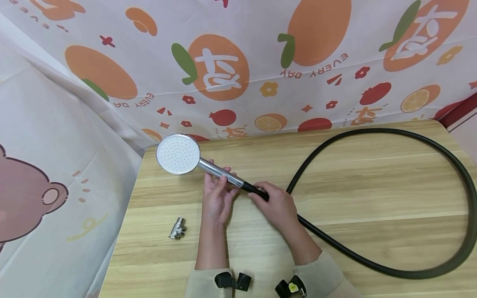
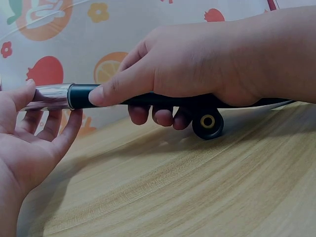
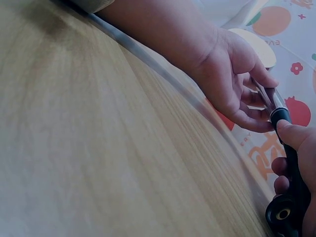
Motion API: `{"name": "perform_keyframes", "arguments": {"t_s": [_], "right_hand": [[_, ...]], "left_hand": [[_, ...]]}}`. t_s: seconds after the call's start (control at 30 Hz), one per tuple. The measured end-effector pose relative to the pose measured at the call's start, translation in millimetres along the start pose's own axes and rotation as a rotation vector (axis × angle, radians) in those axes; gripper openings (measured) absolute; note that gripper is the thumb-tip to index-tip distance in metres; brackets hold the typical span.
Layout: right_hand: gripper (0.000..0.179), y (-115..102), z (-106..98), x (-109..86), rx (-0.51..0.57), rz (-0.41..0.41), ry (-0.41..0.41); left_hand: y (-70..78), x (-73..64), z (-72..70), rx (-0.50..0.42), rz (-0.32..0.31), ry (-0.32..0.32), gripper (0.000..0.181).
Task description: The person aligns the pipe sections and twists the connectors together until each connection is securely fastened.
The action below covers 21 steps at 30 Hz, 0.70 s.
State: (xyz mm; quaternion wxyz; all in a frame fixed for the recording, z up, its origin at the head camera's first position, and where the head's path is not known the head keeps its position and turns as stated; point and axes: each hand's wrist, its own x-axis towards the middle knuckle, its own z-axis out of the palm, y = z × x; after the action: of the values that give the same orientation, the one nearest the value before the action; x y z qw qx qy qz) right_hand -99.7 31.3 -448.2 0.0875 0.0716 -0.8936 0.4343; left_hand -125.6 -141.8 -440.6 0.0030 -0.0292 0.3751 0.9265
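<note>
A chrome shower head (image 1: 179, 154) with a round white spray face is held tilted above the table, its face up. My left hand (image 1: 218, 203) holds its chrome handle (image 2: 49, 95) from below, between thumb and fingers. Just beyond the handle's end, my right hand (image 1: 277, 205) grips the black hose end (image 2: 83, 96) that meets the handle in line. The black hose (image 1: 384, 130) loops widely to the right. Under the right hand, the hose's other end (image 2: 208, 122) shows a brass-coloured ring around its opening. Whether the joint is threaded tight, I cannot tell.
A small metal tee-shaped fitting (image 1: 178, 228) lies on the wooden table (image 1: 156, 265), left of my left forearm. Fruit-printed cloth (image 1: 268, 87) hangs along the table's back edge, and white cloth (image 1: 85, 157) hangs on the left. Black straps (image 1: 234, 281) circle the sleeves.
</note>
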Motion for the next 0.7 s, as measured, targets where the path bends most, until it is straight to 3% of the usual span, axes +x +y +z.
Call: {"name": "perform_keyframes", "arguments": {"t_s": [0.17, 0.7], "right_hand": [[0.037, 0.1, 0.2, -0.1, 0.018, 0.016, 0.005], [0.025, -1.0, -1.0, -0.7, -0.016, -0.016, 0.009]], "left_hand": [[0.2, -0.1, 0.3, 0.008, -0.001, 0.004, 0.061], [0.0, 0.2, -1.1, 0.011, 0.000, -0.007, 0.062]]}}
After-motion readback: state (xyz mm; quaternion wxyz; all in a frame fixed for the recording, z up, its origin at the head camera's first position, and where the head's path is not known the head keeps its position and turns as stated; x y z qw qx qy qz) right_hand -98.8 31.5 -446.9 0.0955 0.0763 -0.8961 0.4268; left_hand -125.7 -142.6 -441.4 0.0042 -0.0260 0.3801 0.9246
